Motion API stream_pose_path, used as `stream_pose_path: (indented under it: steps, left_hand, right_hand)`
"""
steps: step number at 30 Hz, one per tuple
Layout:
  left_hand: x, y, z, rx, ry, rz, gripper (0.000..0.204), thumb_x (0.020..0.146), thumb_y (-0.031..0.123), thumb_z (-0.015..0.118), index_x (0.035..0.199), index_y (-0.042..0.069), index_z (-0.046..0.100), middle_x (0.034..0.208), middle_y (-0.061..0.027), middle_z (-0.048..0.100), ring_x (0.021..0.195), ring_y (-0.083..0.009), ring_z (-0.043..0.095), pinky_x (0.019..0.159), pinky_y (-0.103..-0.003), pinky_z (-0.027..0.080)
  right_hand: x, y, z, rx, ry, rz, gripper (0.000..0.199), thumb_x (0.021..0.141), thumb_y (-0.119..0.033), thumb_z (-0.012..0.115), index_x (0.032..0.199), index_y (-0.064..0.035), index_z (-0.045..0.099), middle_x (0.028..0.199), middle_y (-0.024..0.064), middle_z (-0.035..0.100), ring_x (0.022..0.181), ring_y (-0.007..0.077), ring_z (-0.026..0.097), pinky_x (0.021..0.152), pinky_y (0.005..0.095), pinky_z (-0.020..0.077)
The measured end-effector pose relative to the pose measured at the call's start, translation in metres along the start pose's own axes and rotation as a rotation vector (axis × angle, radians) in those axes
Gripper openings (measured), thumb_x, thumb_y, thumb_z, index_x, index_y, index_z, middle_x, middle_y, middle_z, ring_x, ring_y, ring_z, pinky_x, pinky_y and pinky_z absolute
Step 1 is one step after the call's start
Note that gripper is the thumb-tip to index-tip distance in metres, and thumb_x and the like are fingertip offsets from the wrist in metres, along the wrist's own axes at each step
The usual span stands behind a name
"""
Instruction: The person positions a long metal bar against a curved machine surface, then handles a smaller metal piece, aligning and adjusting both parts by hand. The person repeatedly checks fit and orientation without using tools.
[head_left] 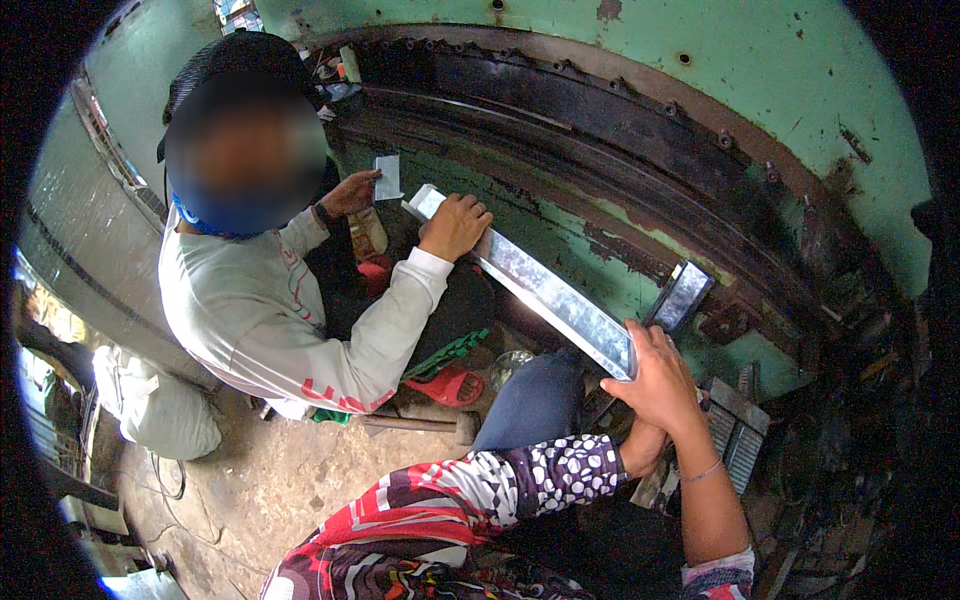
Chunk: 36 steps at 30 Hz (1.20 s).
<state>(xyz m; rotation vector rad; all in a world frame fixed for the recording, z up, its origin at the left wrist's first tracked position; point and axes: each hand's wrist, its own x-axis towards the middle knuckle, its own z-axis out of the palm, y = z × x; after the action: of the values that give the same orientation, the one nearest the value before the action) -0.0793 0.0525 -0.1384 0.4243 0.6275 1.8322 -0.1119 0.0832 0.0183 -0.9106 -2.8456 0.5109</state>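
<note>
A long shiny metal channel [560,290] slants across the middle. My right hand [655,375] grips its near end, the thumb at the edge and the fingers over the side. Crossed beneath my right wrist is my left hand [643,447]; its fingers are hidden, so what it holds, if anything, does not show. Just beyond my right hand a shorter shiny metal piece [687,292] sticks up, its lower end out of sight. A co-worker's hand [455,228] rests on the channel's far end. Their other hand [352,192] holds a small flat metal piece [387,178].
A large green machine [800,60] with a dark bolted beam [600,150] rises ahead. The co-worker [290,300] crouches at left. On the floor are a red slipper [450,386], a hammer [425,424] and a white sack [165,410]. A grey ridged object [738,425] stands at right.
</note>
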Motion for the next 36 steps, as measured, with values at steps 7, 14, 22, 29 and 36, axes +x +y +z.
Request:
stream_pose_path:
  steps: [7,14,22,29,36]
  left_hand:
    - [-0.0007,-0.0027,-0.0028,0.008,0.007,0.009,0.049,0.106,0.033,0.060,0.144,0.004,0.050,0.137,-0.0078,0.061,0.123,-0.0196,0.059,0.104,-0.038,0.049]
    - [-0.0015,-0.0057,-0.0035,0.014,0.009,0.014,0.050,0.106,0.032,0.060,0.145,0.004,0.049,0.138,-0.0077,0.061,0.123,-0.0197,0.059,0.104,-0.038,0.049]
    - [-0.0016,-0.0086,-0.0034,0.014,0.016,0.030,0.050,0.105,0.032,0.061,0.145,0.004,0.049,0.138,-0.0075,0.061,0.123,-0.0197,0.059,0.104,-0.038,0.049]
    - [-0.0034,-0.0030,-0.0003,0.054,0.017,0.010,0.047,0.105,0.031,0.061,0.142,0.004,0.051,0.136,-0.0078,0.062,0.122,-0.0196,0.060,0.102,-0.039,0.050]
    - [-0.0055,-0.0011,0.0013,0.031,0.001,0.006,0.047,0.105,0.031,0.061,0.142,0.004,0.051,0.136,-0.0076,0.061,0.122,-0.0193,0.060,0.103,-0.039,0.050]
  right_hand:
    - [0.0003,-0.0041,-0.0046,0.033,-0.043,0.017,0.094,0.074,-0.030,0.089,0.152,-0.0026,0.044,0.146,0.0343,0.049,0.134,0.0504,0.051,0.113,0.0519,0.0425]
    - [-0.0009,-0.0003,-0.0003,0.009,-0.008,-0.009,0.094,0.073,-0.029,0.089,0.151,-0.0016,0.045,0.140,0.0317,0.054,0.129,0.0494,0.053,0.109,0.0521,0.0448]
    - [-0.0027,-0.0025,-0.0035,0.005,0.020,-0.020,0.091,0.073,-0.028,0.089,0.149,-0.0002,0.047,0.132,0.0295,0.057,0.123,0.0483,0.057,0.105,0.0524,0.0472]
    - [-0.0020,-0.0020,-0.0027,-0.008,0.027,-0.035,0.091,0.072,-0.028,0.089,0.149,-0.0009,0.048,0.132,0.0298,0.057,0.121,0.0488,0.058,0.104,0.0524,0.0480]
    - [-0.0027,-0.0034,-0.0022,-0.015,0.044,-0.060,0.091,0.072,-0.028,0.090,0.149,-0.0021,0.049,0.128,0.0274,0.059,0.118,0.0470,0.059,0.102,0.0512,0.0492]
